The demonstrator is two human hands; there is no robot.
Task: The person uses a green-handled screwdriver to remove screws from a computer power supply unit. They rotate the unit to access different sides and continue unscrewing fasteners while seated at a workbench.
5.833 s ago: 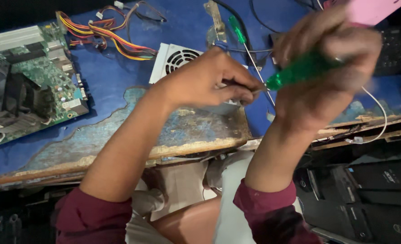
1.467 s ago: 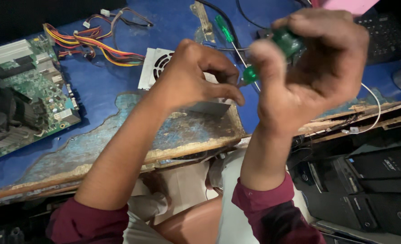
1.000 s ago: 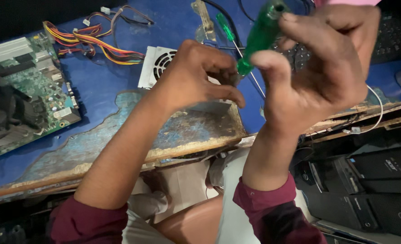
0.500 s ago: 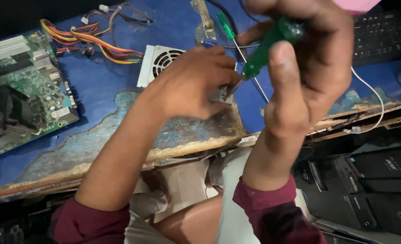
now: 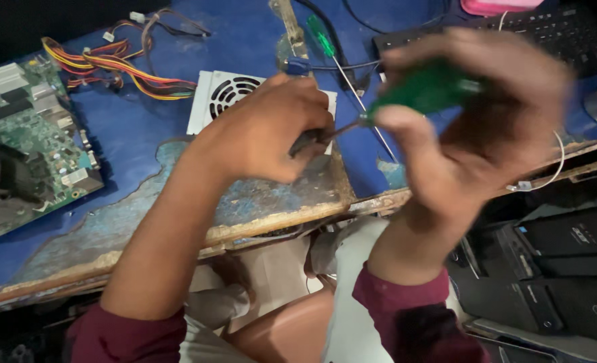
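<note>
My right hand [image 5: 487,114] is blurred with motion and grips a green-handled screwdriver [image 5: 426,87], its shaft pointing left into my left hand. My left hand [image 5: 271,134] is closed over a small dark part [image 5: 305,141], which is mostly hidden by the fingers. Both hands hover over the worn front edge of the blue table [image 5: 177,121], just in front of a white box with a round fan grille [image 5: 228,97].
A green circuit board [image 5: 22,141] lies at the left, with coloured wires [image 5: 117,67] behind it. A second green screwdriver [image 5: 325,40] lies on the table at the back. A black keyboard [image 5: 547,27] sits top right. Black computer cases [image 5: 554,269] stand below the table's right edge.
My right hand has swung the screwdriver handle from upright to lying nearly level. The left hand has stayed closed on the small part by the fan box.
</note>
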